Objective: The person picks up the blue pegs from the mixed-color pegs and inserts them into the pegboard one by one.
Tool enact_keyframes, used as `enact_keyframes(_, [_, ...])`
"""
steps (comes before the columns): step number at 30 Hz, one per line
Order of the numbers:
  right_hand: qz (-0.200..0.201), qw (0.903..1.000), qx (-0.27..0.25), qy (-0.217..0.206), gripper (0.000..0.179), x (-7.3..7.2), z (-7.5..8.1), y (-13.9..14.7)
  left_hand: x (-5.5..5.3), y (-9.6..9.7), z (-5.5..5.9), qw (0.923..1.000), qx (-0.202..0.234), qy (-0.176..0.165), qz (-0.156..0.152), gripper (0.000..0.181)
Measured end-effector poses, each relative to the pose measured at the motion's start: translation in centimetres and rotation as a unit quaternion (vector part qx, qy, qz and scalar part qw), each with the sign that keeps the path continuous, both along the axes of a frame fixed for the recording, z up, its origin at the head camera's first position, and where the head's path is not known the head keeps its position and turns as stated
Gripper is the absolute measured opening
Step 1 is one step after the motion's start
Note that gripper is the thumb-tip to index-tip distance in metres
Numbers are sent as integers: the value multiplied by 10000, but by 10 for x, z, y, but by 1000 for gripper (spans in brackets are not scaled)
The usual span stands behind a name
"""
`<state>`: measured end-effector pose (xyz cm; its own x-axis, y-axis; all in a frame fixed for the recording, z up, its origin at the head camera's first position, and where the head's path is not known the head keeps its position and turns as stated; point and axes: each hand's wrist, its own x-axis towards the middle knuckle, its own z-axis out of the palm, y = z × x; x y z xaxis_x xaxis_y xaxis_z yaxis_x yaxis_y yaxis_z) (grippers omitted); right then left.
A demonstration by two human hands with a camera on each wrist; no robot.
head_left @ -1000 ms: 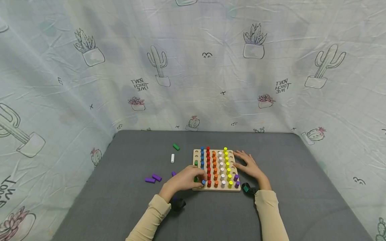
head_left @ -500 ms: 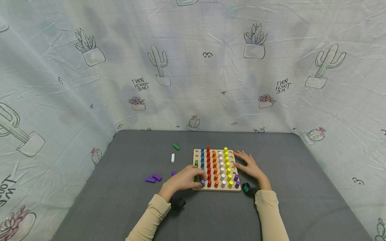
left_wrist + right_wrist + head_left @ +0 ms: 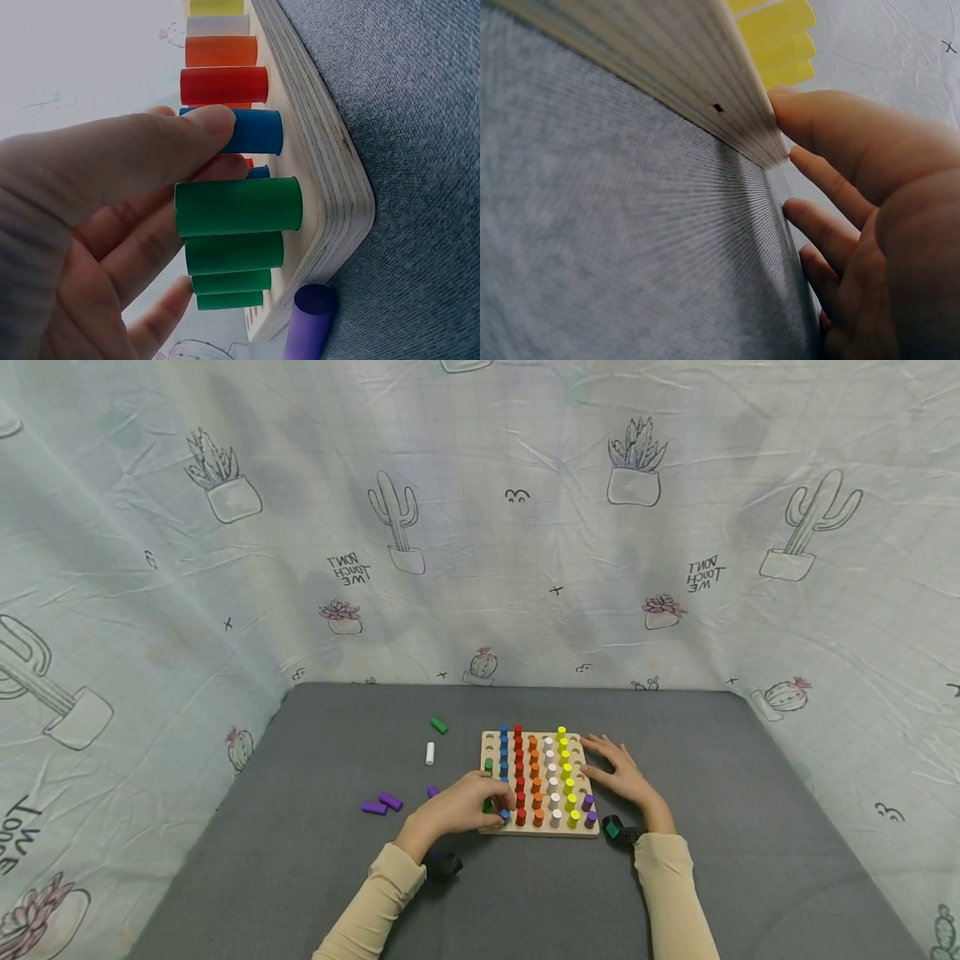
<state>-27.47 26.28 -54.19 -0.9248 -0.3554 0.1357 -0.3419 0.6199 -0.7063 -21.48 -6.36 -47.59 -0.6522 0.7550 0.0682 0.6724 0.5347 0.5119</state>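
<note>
My left hand [image 3: 459, 803] pinches a blue peg [image 3: 259, 132] between thumb and fingers at the near end of the blue column. In the left wrist view this peg stands in the wooden pegboard [image 3: 540, 830], between a red peg [image 3: 223, 85] and a green peg [image 3: 238, 205]. The board carries columns of green, blue, red, orange, white, yellow and purple pegs. My right hand [image 3: 621, 774] rests at the board's right edge, its fingers spread and fairly straight. In the right wrist view, its thumb touches the board's edge beside yellow pegs [image 3: 780, 34].
Left of the board lie a loose green peg [image 3: 438, 726], a white peg [image 3: 430, 753] and several purple pegs [image 3: 390, 801]. Uncovered holes show in the board's left and right columns. The grey table [image 3: 300, 877] meets a patterned curtain [image 3: 480, 543] at the back.
The blue peg under my left fingers has shifted slightly left and now sits in line with its column. My right hand has stayed in place.
</note>
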Motion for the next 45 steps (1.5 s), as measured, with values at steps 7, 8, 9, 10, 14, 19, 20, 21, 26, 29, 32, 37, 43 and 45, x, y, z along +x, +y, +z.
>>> enact_keyframes(7, [-16, 10000, 25, 28, 59, 0, 2, 0, -1, 0, 1, 10000, 43, -43, -17, 16])
enact_keyframes(8, [-16, 10000, 18, 22, 59, 0, 3, 0, -1, -1, 1, 10000, 62, -47, -27, 17])
enact_keyframes(9, [-20, 10000, 10, 11, 59, 1, 3, 0, -2, -1, 1, 9999, 94, -78, -33, 17])
enact_keyframes(10, [-19, 10000, -7, -1, 59, 1, 4, -1, -2, -2, 1, 9998, 150, -123, -49, 17])
enact_keyframes(14, [-7, 10000, 3, -70, 59, 0, 4, -1, -3, -4, 3, 9983, 411, -404, -83, 17])
enact_keyframes(19, [-34, 9999, 46, -138, 59, 0, 4, 0, -3, -9, 7, 9963, 568, -637, -35, 17])
enact_keyframes(20, [-37, 9999, 49, -132, 59, 0, 4, 0, -3, -10, 9, 9963, 560, -651, -9, 17])
enact_keyframes(21, [-37, 9999, 55, -119, 60, 0, 4, 1, -3, -11, 10, 9962, 559, -667, 18, 18])
enact_keyframes(26, [-11, 9999, -62, 103, 60, 3, 2, 2, -6, -16, 13, 9964, 540, -631, 169, 18])
enact_keyframes(29, [6, 9994, -160, 311, 57, 4, 0, 2, -8, -20, 15, 9957, 657, -614, 221, 17])
enact_keyframes(32, [11, 9992, -168, 370, 56, 5, 0, 1, -9, -25, 16, 9950, 760, -589, 282, 16])
enact_keyframes(37, [-6, 9999, -35, 147, 58, 4, 1, -1, -12, -33, 15, 9933, 850, -667, 414, 18])
enact_keyframes(43, [22, 10000, 83, 44, 56, 4, 1, -2, -18, -43, 12, 9929, 810, -560, 667, 17])
enact_keyframes(45, [43, 10000, 45, 34, 56, 4, 1, -3, -21, -46, 10, 9931, 781, -483, 732, 16])
